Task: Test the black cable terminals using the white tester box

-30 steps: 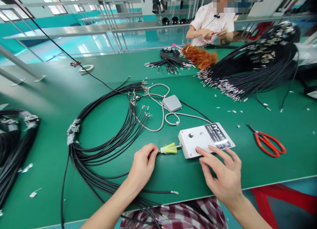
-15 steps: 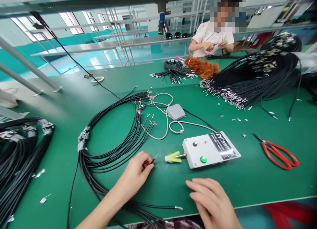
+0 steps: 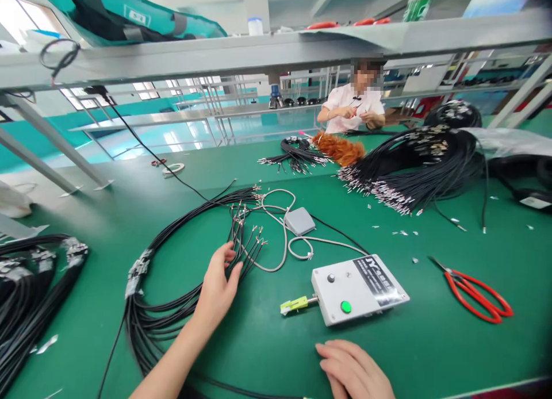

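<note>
The left hand [image 3: 215, 287] is laid on the looped black cables [image 3: 181, 272], fingers spread wide and gripping nothing. The right hand [image 3: 351, 371] rests flat with fingers loose near the counter [image 3: 431, 353] edge, bare surface separating it from the grey box [image 3: 357, 288].

This is a factory assembly workshop. A long green tabletop [image 3: 431, 353] fills the frame, strewn with bundles of black cables [image 3: 414, 163] at upper right. A metal shelf [image 3: 276, 48] runs overhead, and a co-worker [image 3: 351, 103] sits at top centre.
</note>
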{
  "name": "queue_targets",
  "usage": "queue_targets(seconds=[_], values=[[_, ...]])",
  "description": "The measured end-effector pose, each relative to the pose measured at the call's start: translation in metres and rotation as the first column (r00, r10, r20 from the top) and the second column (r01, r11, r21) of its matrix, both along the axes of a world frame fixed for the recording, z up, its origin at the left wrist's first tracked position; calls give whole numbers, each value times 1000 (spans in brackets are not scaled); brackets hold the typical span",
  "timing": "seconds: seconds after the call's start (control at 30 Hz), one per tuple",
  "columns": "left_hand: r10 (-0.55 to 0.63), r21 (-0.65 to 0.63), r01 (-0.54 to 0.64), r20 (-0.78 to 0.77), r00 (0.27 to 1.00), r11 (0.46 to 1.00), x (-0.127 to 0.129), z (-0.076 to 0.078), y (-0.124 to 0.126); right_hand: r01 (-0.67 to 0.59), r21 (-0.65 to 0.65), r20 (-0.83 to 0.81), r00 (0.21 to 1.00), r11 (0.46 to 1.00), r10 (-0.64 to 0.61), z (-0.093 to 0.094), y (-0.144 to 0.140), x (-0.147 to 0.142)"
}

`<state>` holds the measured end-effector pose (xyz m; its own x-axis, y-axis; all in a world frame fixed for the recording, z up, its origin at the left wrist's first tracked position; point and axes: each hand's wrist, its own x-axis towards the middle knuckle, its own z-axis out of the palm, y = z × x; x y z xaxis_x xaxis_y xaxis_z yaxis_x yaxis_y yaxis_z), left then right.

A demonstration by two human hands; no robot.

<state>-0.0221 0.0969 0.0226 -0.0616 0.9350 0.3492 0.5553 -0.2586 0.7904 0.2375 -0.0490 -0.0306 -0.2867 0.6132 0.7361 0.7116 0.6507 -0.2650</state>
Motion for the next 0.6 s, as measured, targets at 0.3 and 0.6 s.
queue_targets(seconds=[0.3, 0.6], values=[[-677, -360, 577, -303, 670, 733, 45, -9, -137, -25, -213, -263, 964, 977, -32, 12, -12, -7], [-603, -320, 583, 42, 796, 747, 47, 2, -118, -19, -195, -274, 961, 981, -36, 14, -8, -8]])
